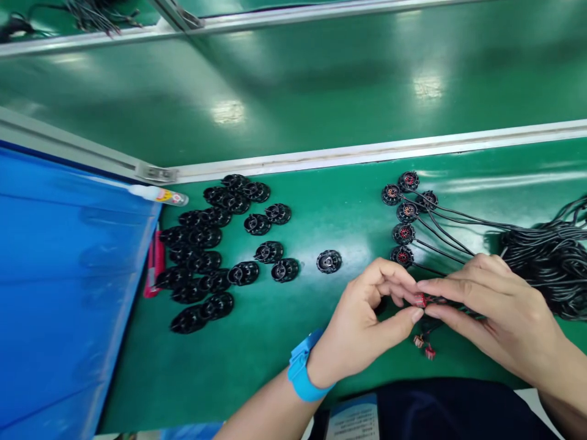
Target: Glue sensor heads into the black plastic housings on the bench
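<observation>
Between the thumb and fingertips of my left hand [367, 321] is a small red connector [420, 299]. My right hand [499, 305] pinches the thin wires [438, 300] just behind it. Below the fingertips hang two more small plugs, an orange one [418, 341] and a red one [430, 352]. A dark round part is mostly hidden behind my left hand. Just beyond my hands, several black round parts with wound centres, such as this one [402, 256], lie with black cables leading off to the right.
A lone black round housing [329, 261] sits mid-table, with a cluster of similar housings [202, 260] to the left. Coiled black cables [550, 263] are heaped at right. A white bottle [160, 195] and a red object [155, 263] lie by the blue panel [59, 293].
</observation>
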Action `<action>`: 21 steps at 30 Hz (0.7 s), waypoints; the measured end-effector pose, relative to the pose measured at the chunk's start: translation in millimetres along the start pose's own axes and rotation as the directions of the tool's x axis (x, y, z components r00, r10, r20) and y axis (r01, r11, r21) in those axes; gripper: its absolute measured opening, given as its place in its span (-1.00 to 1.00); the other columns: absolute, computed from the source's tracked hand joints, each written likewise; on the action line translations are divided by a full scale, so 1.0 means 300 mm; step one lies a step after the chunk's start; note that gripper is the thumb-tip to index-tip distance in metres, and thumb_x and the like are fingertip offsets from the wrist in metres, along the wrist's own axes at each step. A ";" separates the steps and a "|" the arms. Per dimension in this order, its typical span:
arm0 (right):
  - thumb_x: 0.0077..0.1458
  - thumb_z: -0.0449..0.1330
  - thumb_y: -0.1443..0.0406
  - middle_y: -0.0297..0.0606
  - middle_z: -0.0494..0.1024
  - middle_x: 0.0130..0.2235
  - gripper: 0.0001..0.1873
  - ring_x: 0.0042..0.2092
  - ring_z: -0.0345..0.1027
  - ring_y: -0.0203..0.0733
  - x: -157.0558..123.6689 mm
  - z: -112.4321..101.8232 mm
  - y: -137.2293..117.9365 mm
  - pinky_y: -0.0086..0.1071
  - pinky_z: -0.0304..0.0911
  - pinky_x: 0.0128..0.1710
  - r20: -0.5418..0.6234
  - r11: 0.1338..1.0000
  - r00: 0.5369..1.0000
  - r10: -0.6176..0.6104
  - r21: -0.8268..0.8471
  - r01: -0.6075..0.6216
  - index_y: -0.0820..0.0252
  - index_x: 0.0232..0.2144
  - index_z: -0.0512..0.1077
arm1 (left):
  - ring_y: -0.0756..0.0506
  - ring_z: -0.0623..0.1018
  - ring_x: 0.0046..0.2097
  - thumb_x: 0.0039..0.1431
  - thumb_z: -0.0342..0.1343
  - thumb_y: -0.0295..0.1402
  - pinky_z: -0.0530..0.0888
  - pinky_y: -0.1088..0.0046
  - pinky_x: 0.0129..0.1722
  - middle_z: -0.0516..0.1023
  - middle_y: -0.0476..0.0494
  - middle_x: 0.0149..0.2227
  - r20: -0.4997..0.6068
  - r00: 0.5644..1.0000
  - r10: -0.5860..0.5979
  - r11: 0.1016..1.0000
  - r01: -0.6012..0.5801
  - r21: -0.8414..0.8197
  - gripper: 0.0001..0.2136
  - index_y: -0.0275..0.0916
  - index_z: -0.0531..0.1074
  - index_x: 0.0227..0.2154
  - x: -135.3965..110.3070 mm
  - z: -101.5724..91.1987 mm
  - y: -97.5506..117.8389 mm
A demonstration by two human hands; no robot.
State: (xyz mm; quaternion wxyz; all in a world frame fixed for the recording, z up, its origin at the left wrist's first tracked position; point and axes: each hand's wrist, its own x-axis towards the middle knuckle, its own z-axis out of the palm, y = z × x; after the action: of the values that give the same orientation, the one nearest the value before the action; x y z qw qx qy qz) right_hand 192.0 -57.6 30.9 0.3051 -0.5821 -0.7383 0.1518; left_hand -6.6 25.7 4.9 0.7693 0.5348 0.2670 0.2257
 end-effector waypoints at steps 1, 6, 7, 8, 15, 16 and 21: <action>0.26 0.29 0.37 -0.36 0.61 -0.27 -0.72 -0.27 0.37 -0.27 0.002 0.002 -0.001 -0.28 0.19 -0.22 -0.020 1.000 1.000 -0.008 0.004 0.008 0.10 0.02 0.50 | 0.03 0.53 -0.23 0.22 0.25 -0.55 0.47 0.49 -0.19 0.56 -0.01 -0.26 -0.013 1.000 0.015 1.000 -0.015 -0.005 -0.77 -0.18 0.38 -0.14 0.000 0.002 -0.002; 0.19 0.34 0.42 -0.38 0.58 -0.33 -0.76 -0.34 0.36 -0.32 0.012 0.000 -0.011 -0.30 0.17 -0.30 -0.112 0.999 0.993 -0.028 0.012 0.029 0.11 -0.08 0.56 | 0.03 0.59 -0.22 0.15 0.28 -0.58 0.46 0.49 -0.21 0.57 0.02 -0.23 -0.106 0.990 0.098 0.995 -0.096 0.020 -0.66 -0.14 0.31 -0.12 -0.006 0.016 -0.004; 0.19 0.34 0.42 -0.38 0.58 -0.34 -0.76 -0.35 0.36 -0.32 0.012 -0.001 -0.013 -0.30 0.18 -0.30 -0.115 0.999 0.993 -0.027 0.014 0.029 0.11 -0.10 0.56 | 0.03 0.59 -0.22 0.15 0.28 -0.58 0.46 0.48 -0.21 0.59 0.02 -0.24 -0.117 0.987 0.110 0.994 -0.106 0.039 -0.66 -0.14 0.30 -0.12 -0.007 0.019 -0.003; 0.18 0.34 0.43 -0.38 0.58 -0.34 -0.77 -0.35 0.37 -0.32 0.011 -0.001 -0.014 -0.30 0.18 -0.30 -0.113 0.999 0.993 -0.028 0.013 0.030 0.11 -0.11 0.56 | 0.02 0.60 -0.23 0.14 0.27 -0.57 0.46 0.46 -0.21 0.60 0.02 -0.25 -0.127 0.985 0.117 0.992 -0.111 0.055 -0.65 -0.14 0.28 -0.13 -0.008 0.022 -0.003; 0.25 0.27 0.39 -0.36 0.59 -0.31 -0.90 -0.30 0.36 -0.27 0.001 0.021 -0.020 -0.25 0.18 -0.23 -0.087 0.995 0.996 -0.006 -0.096 -0.002 0.11 -0.20 0.52 | -0.01 0.57 -0.26 0.18 0.25 -0.50 0.44 0.39 -0.23 0.60 0.01 -0.27 -0.193 0.972 0.135 0.986 -0.112 0.123 -0.67 -0.11 0.21 -0.14 -0.014 0.043 -0.024; 0.26 0.26 0.40 -0.36 0.58 -0.31 -0.90 -0.29 0.36 -0.28 0.003 0.020 -0.020 -0.25 0.19 -0.22 -0.085 0.997 0.996 0.008 -0.074 -0.015 0.11 -0.20 0.51 | -0.02 0.56 -0.26 0.19 0.24 -0.49 0.44 0.39 -0.23 0.59 0.01 -0.28 -0.198 0.970 0.141 0.982 -0.113 0.149 -0.67 -0.10 0.20 -0.13 -0.015 0.041 -0.023; 0.28 0.22 0.37 -0.34 0.49 -0.31 -0.91 -0.30 0.36 -0.30 0.002 -0.020 0.020 -0.36 0.23 -0.34 -0.082 0.953 0.970 0.229 0.220 -0.207 0.07 -0.19 0.48 | -0.05 0.51 -0.23 0.13 0.38 -0.26 0.48 0.40 -0.23 0.52 -0.03 -0.22 -0.129 0.971 0.201 0.854 -0.109 0.509 -0.62 -0.09 0.31 -0.11 -0.024 -0.018 0.037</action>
State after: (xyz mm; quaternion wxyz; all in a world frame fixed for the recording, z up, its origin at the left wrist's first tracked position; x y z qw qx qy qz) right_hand 200.2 -56.1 32.3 0.3851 -0.6317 -0.6321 0.2305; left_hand -16.2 28.7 15.0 0.5578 0.7125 0.3392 0.2573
